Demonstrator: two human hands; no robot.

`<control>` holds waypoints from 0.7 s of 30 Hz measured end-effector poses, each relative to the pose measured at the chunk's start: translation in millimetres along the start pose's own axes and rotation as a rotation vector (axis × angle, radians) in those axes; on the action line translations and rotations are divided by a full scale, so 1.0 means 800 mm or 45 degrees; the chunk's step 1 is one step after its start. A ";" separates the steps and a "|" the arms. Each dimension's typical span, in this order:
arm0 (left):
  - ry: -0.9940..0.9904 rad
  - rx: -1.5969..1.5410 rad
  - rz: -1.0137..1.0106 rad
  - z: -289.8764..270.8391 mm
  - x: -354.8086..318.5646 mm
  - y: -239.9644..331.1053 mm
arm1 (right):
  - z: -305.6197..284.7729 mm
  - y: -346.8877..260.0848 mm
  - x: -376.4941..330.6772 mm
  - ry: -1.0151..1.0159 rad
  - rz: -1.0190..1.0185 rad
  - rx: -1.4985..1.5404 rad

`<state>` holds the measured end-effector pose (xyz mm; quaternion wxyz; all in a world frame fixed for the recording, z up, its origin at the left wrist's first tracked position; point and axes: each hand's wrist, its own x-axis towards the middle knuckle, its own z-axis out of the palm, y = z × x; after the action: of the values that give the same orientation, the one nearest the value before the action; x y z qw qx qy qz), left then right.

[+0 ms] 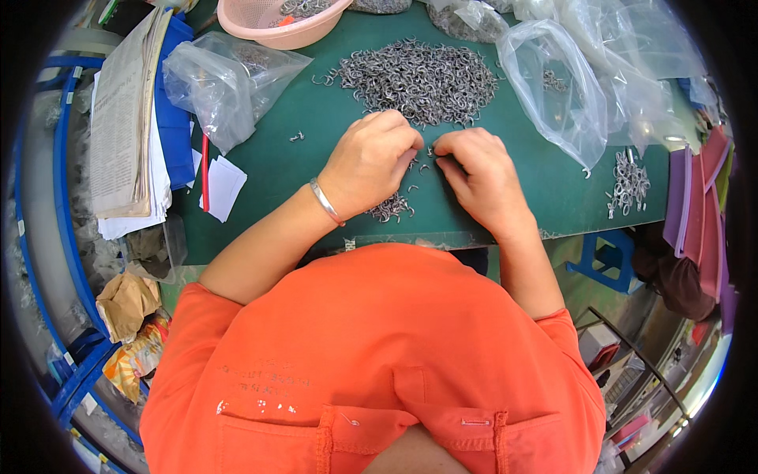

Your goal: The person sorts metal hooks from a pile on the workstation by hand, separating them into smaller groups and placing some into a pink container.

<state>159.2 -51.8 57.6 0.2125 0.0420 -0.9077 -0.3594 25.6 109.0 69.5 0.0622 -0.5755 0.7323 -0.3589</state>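
Note:
A big heap of small curved grey metal pieces lies on the green tabletop, just beyond my hands. My left hand, with a silver bangle at the wrist, is closed, its fingertips bent down in a pinch; what they hold is hidden. Facing it, my right hand has thumb and forefinger drawn together, with a small metal piece at their tips. A few loose pieces are scattered between the hands. Partly under my left hand, near the table edge, sits a smaller pile of metal pieces.
A pink basin and a clear plastic bag stand at the far left, near stacked papers. Open plastic bags lie at the far right. More metal parts rest by the right edge, above a blue stool.

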 end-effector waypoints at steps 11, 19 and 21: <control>-0.007 0.026 -0.042 0.003 -0.005 0.000 | 0.022 -0.003 0.006 0.060 -0.004 -0.044; 0.030 -0.454 -0.439 -0.012 -0.010 0.016 | 0.020 -0.025 0.013 0.188 0.095 0.333; 0.047 -0.652 -0.629 -0.016 -0.013 0.015 | 0.021 -0.029 0.016 0.213 0.098 0.506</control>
<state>174.7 -48.5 70.6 0.1391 0.2121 -0.7466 -0.6151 48.0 88.3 75.1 0.1269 -0.4917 0.6712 -0.5400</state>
